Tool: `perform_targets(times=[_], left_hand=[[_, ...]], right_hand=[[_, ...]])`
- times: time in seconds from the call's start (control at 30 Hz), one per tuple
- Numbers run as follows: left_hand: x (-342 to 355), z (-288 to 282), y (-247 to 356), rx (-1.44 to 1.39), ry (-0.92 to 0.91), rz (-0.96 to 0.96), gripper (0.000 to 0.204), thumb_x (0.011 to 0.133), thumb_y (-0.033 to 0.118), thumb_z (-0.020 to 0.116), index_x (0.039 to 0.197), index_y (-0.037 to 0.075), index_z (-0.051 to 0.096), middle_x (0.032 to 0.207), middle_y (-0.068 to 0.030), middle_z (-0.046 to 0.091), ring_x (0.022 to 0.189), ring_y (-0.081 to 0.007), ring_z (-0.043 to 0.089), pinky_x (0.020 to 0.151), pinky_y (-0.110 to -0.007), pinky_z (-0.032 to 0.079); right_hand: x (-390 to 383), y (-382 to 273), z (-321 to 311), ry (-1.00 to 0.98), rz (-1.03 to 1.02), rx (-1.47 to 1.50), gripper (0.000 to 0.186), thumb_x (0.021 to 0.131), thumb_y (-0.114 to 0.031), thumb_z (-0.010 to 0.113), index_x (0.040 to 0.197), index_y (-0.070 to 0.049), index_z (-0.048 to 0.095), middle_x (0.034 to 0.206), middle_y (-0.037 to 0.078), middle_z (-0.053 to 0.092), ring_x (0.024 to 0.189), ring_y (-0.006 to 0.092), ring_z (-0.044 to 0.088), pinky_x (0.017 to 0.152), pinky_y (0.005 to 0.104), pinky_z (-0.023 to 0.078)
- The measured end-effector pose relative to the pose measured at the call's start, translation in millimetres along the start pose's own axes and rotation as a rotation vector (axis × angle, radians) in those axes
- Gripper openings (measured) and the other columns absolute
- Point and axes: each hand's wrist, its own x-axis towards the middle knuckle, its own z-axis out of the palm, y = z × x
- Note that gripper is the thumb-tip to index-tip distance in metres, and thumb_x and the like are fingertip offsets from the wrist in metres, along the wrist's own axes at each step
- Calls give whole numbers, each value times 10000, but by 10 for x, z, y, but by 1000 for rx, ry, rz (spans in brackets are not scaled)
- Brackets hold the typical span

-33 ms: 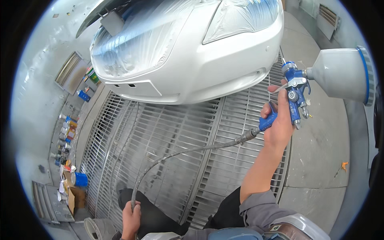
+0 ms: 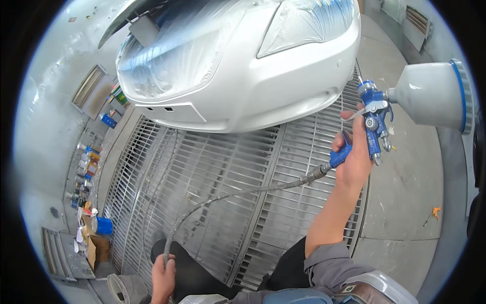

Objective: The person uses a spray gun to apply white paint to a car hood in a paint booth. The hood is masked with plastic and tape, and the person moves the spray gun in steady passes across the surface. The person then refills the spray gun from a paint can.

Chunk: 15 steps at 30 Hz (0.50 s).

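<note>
My right hand [image 2: 353, 164] is wrapped round the blue grip of a spray gun [image 2: 372, 123], raised on the right. A finger lies by its silver trigger. The gun is tilted on its side, so its grey paint cup [image 2: 430, 93] with a blue rim sticks out to the right. From the grip a grey air hose [image 2: 243, 192] curves down to my left hand [image 2: 163, 279], closed round it beside my left knee. Beyond the gun is a white car bumper [image 2: 288, 81]. Clear masking film [image 2: 172, 68] covers the opening at its left, and more film [image 2: 306, 25] covers the headlight area.
Metal floor grating [image 2: 212, 167] runs under the car and my legs. Along the left wall stand several cans, a blue tin [image 2: 103, 226], a cardboard box [image 2: 98, 248] and a pale bucket [image 2: 126, 289]. A small orange object [image 2: 436, 211] lies on the concrete at right.
Car and grating appear shifted very slightly to the right and down in the picture. My left hand sits slightly further left on the picture, still round the hose; the right hand keeps its grip.
</note>
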Motion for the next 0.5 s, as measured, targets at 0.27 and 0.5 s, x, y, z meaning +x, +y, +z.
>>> perform_targets(times=[0.27, 0.5], left_hand=[[-212, -221, 40, 362, 158, 267, 368, 981, 116, 723, 1294, -73, 683, 982, -251, 776, 853, -331, 768, 818, -398, 578], [305, 691, -169, 306, -40, 529, 276, 905, 92, 753, 1146, -36, 716, 884, -251, 731, 810, -427, 728, 735, -436, 554]], right_hand=[[201, -324, -98, -129, 69, -52, 408, 1086, -228, 668, 1436, -32, 595, 1076, 92, 714, 573, 94, 514, 506, 252, 411], [69, -641, -304, -112, -74, -294, 409, 1040, -211, 734, 1397, -24, 663, 1003, 65, 747, 554, 64, 518, 497, 235, 403]])
